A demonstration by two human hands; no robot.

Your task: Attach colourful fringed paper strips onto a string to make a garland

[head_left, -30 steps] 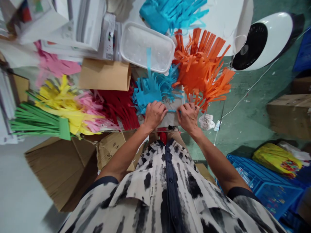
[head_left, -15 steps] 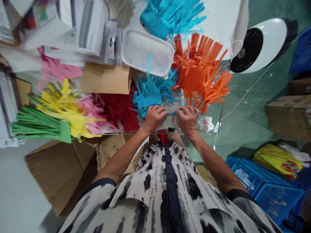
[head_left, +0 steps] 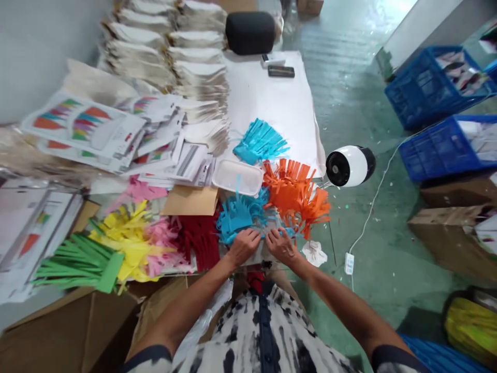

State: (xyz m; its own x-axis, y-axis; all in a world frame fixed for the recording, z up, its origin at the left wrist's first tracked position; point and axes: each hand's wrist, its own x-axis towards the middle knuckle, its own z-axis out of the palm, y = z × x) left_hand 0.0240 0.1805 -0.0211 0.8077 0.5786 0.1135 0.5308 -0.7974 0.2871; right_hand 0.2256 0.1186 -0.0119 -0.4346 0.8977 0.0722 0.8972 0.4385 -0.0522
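My left hand [head_left: 245, 245] and my right hand [head_left: 279, 243] are close together at the front edge of the table, fingers curled down. Between and beside the fingertips shows a little of a narrow blue paper strip, mostly hidden by the fingers. Just beyond my left hand lies a pile of blue fringed paper tassels [head_left: 237, 215]. Orange fringed tassels [head_left: 293, 194] are spread past my right hand. Dark red fringe [head_left: 200, 238] sits left of my left hand, under a brown paper piece [head_left: 190, 200]. A white plastic tray [head_left: 237, 176] stands behind the blue pile.
Pink, yellow [head_left: 130, 235] and green fringes [head_left: 77, 264] lie at the left. Printed cards [head_left: 87, 129] and stacked cloth bundles are behind. A white-and-black fan [head_left: 349, 166], a power strip [head_left: 349, 263] and blue crates [head_left: 435, 83] are at the right. An open cardboard box [head_left: 73, 321] stands front left.
My view has tilted up, showing more of the table and floor. My hands have come closer together, and the blue strip stretched between them before is now mostly covered.
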